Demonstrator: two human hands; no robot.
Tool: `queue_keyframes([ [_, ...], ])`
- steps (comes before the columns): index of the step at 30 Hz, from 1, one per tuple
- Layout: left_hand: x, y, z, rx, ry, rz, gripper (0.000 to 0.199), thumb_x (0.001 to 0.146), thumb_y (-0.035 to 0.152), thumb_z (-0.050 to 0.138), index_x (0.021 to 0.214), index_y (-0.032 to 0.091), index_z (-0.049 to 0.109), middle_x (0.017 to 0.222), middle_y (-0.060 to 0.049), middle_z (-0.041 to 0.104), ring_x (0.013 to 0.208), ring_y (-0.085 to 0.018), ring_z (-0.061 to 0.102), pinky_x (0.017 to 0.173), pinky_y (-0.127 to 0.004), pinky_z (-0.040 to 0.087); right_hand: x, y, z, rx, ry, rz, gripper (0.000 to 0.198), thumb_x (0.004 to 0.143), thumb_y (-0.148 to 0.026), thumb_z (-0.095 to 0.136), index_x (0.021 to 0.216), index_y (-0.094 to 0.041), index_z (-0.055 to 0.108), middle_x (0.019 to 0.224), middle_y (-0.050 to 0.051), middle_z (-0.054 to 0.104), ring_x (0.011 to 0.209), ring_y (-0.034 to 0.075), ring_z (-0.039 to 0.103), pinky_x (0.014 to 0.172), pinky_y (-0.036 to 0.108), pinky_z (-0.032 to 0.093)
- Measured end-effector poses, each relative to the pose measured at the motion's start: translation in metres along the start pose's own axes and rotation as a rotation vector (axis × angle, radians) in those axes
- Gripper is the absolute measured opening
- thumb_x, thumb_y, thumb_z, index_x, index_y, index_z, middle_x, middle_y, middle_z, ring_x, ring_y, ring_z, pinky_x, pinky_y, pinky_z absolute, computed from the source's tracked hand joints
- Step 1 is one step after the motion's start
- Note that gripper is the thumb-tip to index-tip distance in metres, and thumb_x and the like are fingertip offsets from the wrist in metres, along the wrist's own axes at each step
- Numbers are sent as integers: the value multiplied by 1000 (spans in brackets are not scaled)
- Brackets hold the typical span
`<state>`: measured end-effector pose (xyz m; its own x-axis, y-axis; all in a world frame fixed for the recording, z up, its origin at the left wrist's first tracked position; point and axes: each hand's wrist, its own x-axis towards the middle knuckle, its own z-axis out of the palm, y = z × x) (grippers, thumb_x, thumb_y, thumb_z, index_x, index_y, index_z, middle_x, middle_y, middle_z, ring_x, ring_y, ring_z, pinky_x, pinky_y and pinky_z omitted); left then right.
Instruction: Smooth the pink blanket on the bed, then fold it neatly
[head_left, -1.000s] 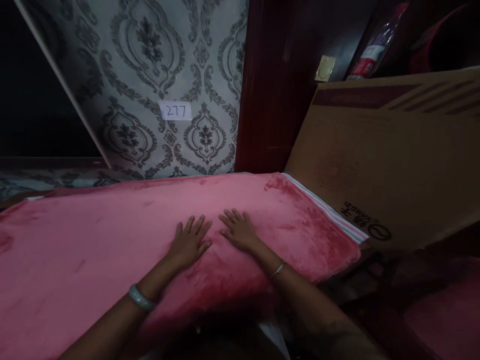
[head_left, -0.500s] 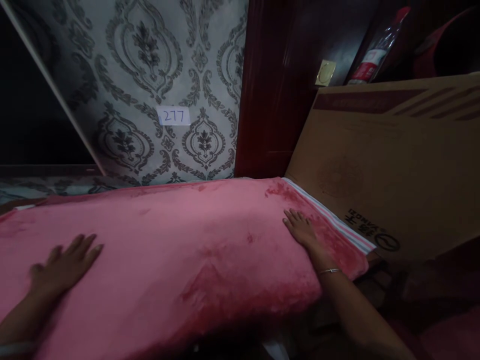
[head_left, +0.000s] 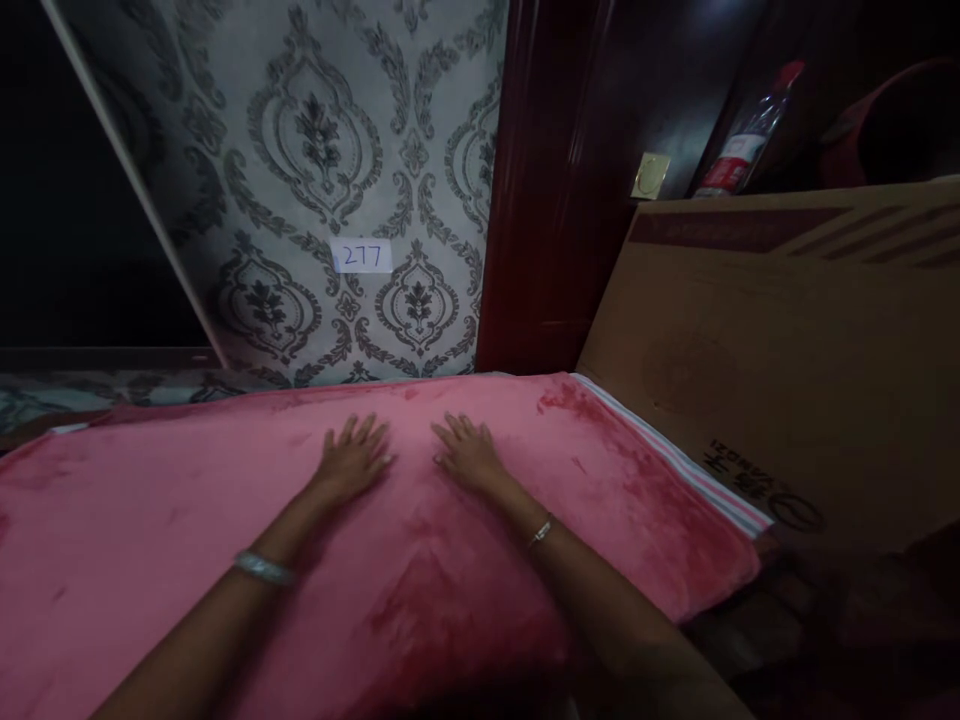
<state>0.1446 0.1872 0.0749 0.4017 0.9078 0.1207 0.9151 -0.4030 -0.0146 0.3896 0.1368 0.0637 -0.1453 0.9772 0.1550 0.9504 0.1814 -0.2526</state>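
Note:
A pink plush blanket (head_left: pixel 225 500) lies spread over a flat surface, with darker red patches where its pile is brushed the other way. Flat on its middle, fingers spread, rests my left hand (head_left: pixel 352 460). My right hand (head_left: pixel 469 452) lies a short way to the right, also flat with its fingers apart. Neither hand holds anything. Along the blanket's right edge shows a striped white, grey and pink cloth (head_left: pixel 675 455). The blanket's near edge is dark and partly out of view.
Behind stands a patterned wall with a paper label (head_left: pixel 361 256) reading 277. A dark screen (head_left: pixel 90 200) is at the left. A large cardboard box (head_left: pixel 750 350) leans at the right, with a red-capped bottle (head_left: pixel 742 150) behind it. A dark red wooden panel (head_left: pixel 562 200) borders the wall.
Both hands have moved inward across the blanket from its left and right sides and are now close together near the middle. The view has shifted slightly.

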Motion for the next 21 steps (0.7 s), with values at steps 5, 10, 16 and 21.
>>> queue_keyframes([
  [5,14,26,24,-90,-62,39,60,98,46,31,154,27,39,164,-9,29,153,-35,21,118,-66,19,6,15,14,6,-40,14,61,102,-57,32,155,-28,37,166,4,26,154,29,19,121,58,16],
  [10,22,-27,21,-62,-78,-108,62,97,48,28,154,28,39,165,-9,28,152,-38,22,115,-69,21,18,65,8,-65,-64,229,60,102,-53,29,158,-31,32,168,4,22,155,30,15,119,64,15],
  [16,11,-115,2,-34,-42,-445,71,96,55,16,156,25,36,165,-11,27,149,-43,23,110,-70,26,23,122,4,-139,-12,575,65,101,-58,21,159,-31,29,168,5,20,153,35,18,116,65,20],
  [21,-6,-153,-5,-78,17,-533,79,96,61,8,155,17,36,164,-14,28,144,-48,27,107,-73,27,22,150,-1,-98,-8,633,65,101,-58,21,159,-31,28,169,3,19,153,35,16,117,63,21],
])
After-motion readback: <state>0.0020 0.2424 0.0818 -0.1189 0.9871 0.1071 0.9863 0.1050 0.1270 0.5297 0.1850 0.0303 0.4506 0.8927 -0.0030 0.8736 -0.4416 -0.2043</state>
